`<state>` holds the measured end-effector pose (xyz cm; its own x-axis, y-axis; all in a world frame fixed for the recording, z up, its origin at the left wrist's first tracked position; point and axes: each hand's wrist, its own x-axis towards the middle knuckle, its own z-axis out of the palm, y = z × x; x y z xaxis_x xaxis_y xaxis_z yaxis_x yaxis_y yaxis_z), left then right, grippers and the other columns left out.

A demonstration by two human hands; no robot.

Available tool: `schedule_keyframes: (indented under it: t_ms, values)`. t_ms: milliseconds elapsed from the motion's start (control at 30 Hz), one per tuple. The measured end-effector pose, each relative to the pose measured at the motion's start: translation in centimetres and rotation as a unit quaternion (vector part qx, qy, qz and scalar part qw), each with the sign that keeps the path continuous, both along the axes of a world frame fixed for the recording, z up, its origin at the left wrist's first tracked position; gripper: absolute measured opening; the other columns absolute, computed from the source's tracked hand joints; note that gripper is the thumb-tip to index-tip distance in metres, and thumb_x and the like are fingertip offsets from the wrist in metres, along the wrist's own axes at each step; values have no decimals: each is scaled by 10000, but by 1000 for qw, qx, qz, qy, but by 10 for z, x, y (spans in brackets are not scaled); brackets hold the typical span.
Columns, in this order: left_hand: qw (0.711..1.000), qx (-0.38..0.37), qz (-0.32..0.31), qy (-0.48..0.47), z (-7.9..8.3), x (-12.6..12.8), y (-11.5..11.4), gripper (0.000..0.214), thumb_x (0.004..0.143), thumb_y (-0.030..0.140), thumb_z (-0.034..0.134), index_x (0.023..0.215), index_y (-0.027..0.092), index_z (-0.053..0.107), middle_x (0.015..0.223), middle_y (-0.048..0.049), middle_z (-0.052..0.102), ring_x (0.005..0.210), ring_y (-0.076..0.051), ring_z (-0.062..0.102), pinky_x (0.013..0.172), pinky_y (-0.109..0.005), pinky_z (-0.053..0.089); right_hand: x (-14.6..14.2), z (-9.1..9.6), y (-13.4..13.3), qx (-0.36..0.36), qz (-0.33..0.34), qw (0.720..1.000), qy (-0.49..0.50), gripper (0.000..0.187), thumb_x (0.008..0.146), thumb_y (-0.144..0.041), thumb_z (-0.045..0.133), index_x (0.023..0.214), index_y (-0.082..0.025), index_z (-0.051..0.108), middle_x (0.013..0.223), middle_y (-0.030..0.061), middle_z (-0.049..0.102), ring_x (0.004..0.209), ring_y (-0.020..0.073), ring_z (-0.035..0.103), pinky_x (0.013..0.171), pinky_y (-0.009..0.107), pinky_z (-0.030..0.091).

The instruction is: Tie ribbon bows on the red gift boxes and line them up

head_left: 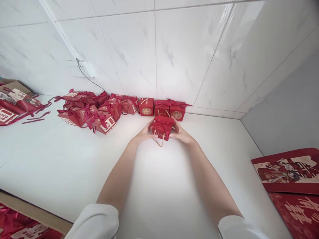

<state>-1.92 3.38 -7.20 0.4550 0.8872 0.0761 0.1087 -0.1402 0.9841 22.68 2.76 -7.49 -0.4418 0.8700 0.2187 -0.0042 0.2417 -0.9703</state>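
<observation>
Between my two hands is a small red gift box (161, 129) with a red ribbon bow on top and a gold cord handle hanging at its front. My left hand (145, 133) grips its left side, thumb toward the front. On the opposite side, my right hand (181, 132) holds it the same way, fingers partly hidden behind the box. Just behind stand similar red boxes: one with a round gold emblem (147, 107), a middle one (161, 107), and another with a ribbon (177, 111) at the right.
Several ribboned red boxes (87, 111) cluster along the wall at left. Loose ribbons (37, 118) and a heap of red packaging (15, 103) lie farther left. A carton (37, 212) fills the lower left corner. Red printed bags (289, 171) lie at right. A cable (87, 76) hangs from the wall socket.
</observation>
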Motion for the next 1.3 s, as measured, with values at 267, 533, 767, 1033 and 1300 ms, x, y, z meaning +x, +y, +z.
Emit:
schedule_keyframes:
  t_ms: [267,533,767,1033,1300]
  values:
    - [985,-55,164,-27,-12,-3,11,634,658,313,699,1241,189,485,1321,-122,537,1001,-189,610,745,-274,509,2,-22,9,-111,-159,980,38,689,836,-729,223,1261,-242,461,1185,86,600,1136,207,561,936,379,480]
    - [977,-92,194,16,-7,0,6,291,645,313,692,882,179,589,717,5,619,484,-77,488,370,-180,263,3,-19,9,-95,-46,994,26,490,732,-447,668,1144,-238,506,1281,52,551,1156,185,526,983,339,423]
    - [968,-199,147,-37,2,-15,12,207,767,352,491,692,164,531,475,26,461,386,-71,407,383,-206,272,25,-1,6,-215,4,974,-73,418,791,-605,560,888,-199,556,923,61,670,801,196,639,635,285,461]
    - [957,-287,40,-20,29,-30,1,325,726,350,664,545,150,482,556,-58,619,538,-161,624,497,-237,437,30,13,6,-230,-29,964,-132,279,587,-266,800,672,-185,548,684,12,662,690,170,614,674,294,470]
    - [934,-270,201,-116,68,-46,1,274,755,324,672,628,150,502,575,14,565,706,-151,682,655,-234,531,67,65,-9,-212,-91,959,162,246,720,-287,753,898,-221,597,587,-74,526,488,55,472,609,219,510]
